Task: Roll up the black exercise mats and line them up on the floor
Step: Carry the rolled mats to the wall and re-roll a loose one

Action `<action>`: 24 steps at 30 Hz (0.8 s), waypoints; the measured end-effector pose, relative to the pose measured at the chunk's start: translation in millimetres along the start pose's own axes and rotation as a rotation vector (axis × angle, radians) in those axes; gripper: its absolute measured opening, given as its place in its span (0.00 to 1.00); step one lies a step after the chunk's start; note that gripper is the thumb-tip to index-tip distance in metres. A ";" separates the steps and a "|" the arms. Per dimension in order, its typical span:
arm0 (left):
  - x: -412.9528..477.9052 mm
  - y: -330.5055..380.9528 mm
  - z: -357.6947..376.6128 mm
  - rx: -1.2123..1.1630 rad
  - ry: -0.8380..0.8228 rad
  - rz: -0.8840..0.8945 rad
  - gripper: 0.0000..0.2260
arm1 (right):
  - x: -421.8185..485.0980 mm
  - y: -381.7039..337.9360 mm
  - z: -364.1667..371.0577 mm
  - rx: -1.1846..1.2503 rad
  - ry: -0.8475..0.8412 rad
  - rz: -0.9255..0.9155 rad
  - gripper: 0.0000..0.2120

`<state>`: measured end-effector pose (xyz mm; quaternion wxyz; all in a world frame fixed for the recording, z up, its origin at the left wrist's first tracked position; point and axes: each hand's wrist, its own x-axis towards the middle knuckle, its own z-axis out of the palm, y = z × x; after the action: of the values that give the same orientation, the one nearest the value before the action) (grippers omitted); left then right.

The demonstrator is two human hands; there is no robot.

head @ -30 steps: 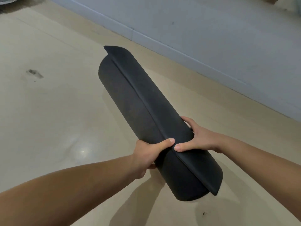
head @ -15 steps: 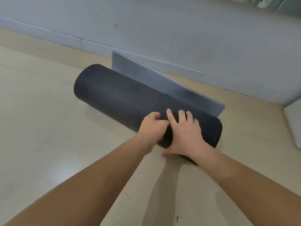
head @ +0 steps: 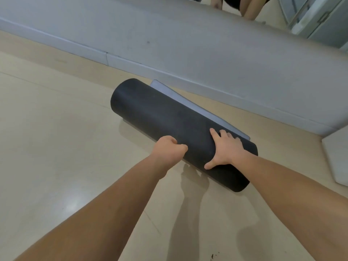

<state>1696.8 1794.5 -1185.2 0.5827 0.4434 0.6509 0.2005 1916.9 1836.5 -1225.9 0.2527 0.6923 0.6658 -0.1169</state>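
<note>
A rolled black exercise mat [head: 160,117] lies on the beige floor [head: 56,147], running diagonally from upper left to lower right. Its loose end shows as a grey-lilac flap [head: 188,102] on the far side, toward the wall. My left hand [head: 169,149] is curled against the near side of the roll at its middle. Fingers spread, my right hand [head: 224,149] lies flat on top of the roll near its right end, thumb down on the near side.
A pale grey wall with a baseboard [head: 188,76] runs just behind the mat. A white block [head: 337,159] sits on the floor at the right edge. Another person's legs [head: 246,8] show at the top, with a cabinet [head: 320,16] at the top right.
The roll has come down from being held in the air to lying on the floor by the wall. My right hand has shifted from gripping its side to resting flat on top.
</note>
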 end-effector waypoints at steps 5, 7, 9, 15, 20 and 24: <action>-15.8 -1.3 -27.8 -0.105 -0.067 -0.047 0.09 | -10.3 -14.6 -34.9 0.000 -0.045 0.089 0.74; -15.8 -14.0 -30.8 -0.064 -0.070 -0.069 0.06 | -16.1 -15.9 -31.5 0.028 -0.056 0.087 0.74; -3.7 -26.9 -27.1 -0.029 -0.058 -0.129 0.12 | -14.8 -15.2 -23.3 0.022 -0.061 0.089 0.77; 37.5 -18.4 22.1 -0.302 -0.075 -0.233 0.32 | 8.6 -6.4 -6.1 -0.032 -0.001 0.037 0.81; 78.4 8.9 82.5 -0.695 0.100 -0.439 0.54 | 8.6 66.9 -15.7 0.316 0.143 -0.162 0.61; 104.3 45.4 132.4 -0.772 0.396 -0.504 0.56 | -5.3 145.0 27.5 1.035 0.192 0.053 0.58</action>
<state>1843.9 1869.1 -1242.3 0.6000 -0.0222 0.7141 0.3601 2063.5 1820.1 -1218.3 -0.1817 0.7506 0.5233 -0.3601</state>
